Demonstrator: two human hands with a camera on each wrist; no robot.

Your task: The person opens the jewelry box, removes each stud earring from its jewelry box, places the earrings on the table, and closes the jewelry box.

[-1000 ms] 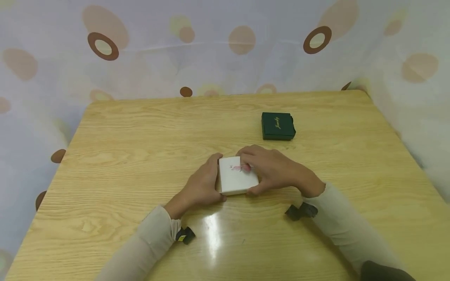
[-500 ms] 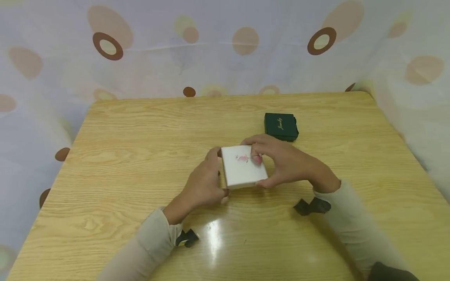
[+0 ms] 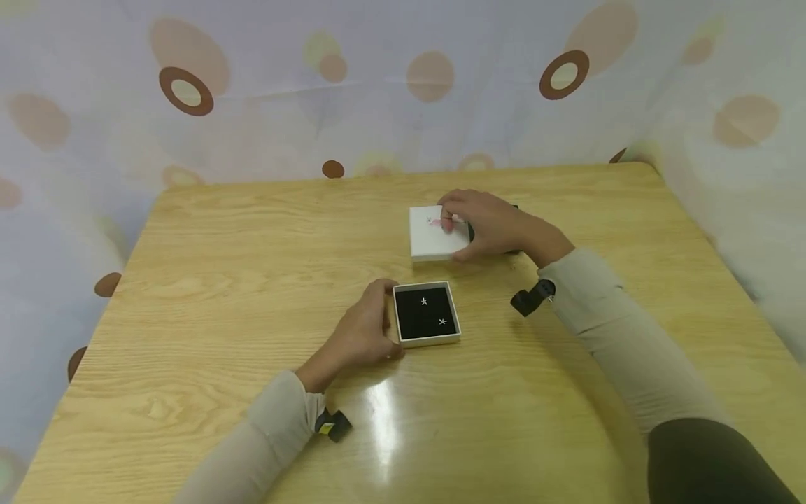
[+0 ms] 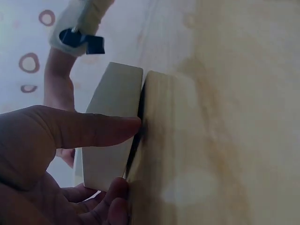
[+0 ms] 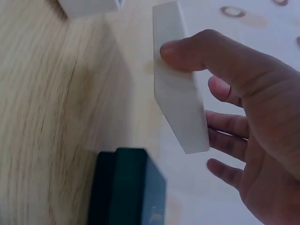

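My left hand grips the left side of a white box base, thumb on its near side and fingers at its far side. The base is lined in black and bears two small silvery star-shaped pieces, possibly earrings. In the left wrist view the thumb presses the wall of the base. Beyond the base, my right hand holds the white box lid, which carries a pink print. The right wrist view shows the lid raised off the table, thumb on its side wall.
A dark green box lies on the table right of the lid, mostly hidden behind my right hand; the right wrist view shows the green box close below the lid. The wooden table ends at a dotted cloth backdrop.
The right hand has lifted the lid off the box and carried it toward the back of the table, uncovering the black inside. The left hand stays at the base.
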